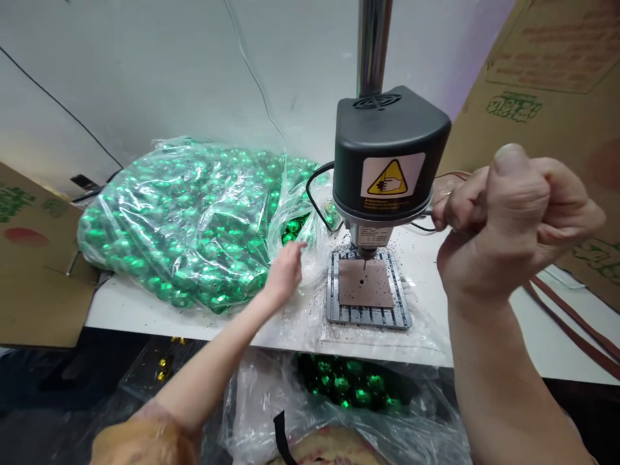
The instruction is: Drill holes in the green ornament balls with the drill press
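Note:
A small black bench drill press (392, 161) stands on the white table, its thin bit above a brown square pad (378, 294) with a dark hole in it. The pad lies on a slotted grey base plate (400, 316). My right hand (513, 219) is closed at the drill's right side, fingers wrapped round its feed lever, which is mostly hidden. To the left, my left hand (285, 271) is at the mouth of a clear plastic bag (194, 219) full of shiny green faceted balls (293, 227). Its fingers are curled in; anything they hold is hidden.
Another open plastic bag of green balls (358, 384) sits below the table's front edge, near my lap. Cardboard boxes stand at the left (39, 258) and right (557, 97). Dark shavings litter the tabletop round the drill. A brown strap (571, 323) crosses the right side.

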A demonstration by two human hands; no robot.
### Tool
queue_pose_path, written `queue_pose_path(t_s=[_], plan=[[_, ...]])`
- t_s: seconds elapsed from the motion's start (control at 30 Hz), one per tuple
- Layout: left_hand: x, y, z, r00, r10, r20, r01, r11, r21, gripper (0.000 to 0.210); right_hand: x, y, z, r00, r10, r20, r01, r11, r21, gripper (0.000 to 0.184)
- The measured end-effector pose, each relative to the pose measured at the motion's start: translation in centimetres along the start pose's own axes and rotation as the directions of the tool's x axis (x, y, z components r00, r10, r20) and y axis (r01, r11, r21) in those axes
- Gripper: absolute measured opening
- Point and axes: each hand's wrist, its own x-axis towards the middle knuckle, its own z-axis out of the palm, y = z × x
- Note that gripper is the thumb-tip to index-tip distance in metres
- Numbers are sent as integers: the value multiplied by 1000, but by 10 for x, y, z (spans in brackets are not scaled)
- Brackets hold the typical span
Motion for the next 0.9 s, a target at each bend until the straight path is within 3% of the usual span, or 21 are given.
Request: queue_pose_path(t_s=[0.07,0.13,0.27,0.37,0.43,0.47,0.53,0.6,0.67,0.77,0.9], plan=[[41,-23,-12,980,-156,123,134,977,167,40,-1,-1,1,1000,3,1,-3,1000,-13,47],[67,-39,-16,948,-242,207,185,948,260,38,-2,-2,1,1000,-5,12,5,1000,-13,48],[81,-50,-15,941,-262,214,197,939,283,38,-2,-3,1,1000,-17,2,17,999,-38,48],[75,-40,-18,967,-229,113,216,969,117,41,-3,-4,0,1000,4,10,-3,999,-45,48],[64,-24,-19,968,-246,49,250,945,-210,44,-3,-4,0,1000,9,6,-9,999,-40,48],[57,-14,-17,961,-272,58,272,872,-408,47,-2,-3,-1,1000,5,0,-5,999,-37,49],[41,8,-9,934,-316,165,334,611,-718,53,-2,-2,-1,1000,0,7,0,1000,-27,48],[26,27,4,902,-318,292,399,358,-844,58,-1,-1,-1,1000,4,22,-4,1000,-13,48],[15,40,20,879,-311,361,442,251,-861,62,-1,-1,-2,1000,1,21,-1,1000,1,47],[8,47,41,894,-278,351,427,293,-856,66,-2,-1,-2,1000,-13,0,13,1000,-5,46],[5,47,55,932,-207,296,361,479,-800,69,-2,-1,-2,1000,2,20,-2,1000,5,46]])
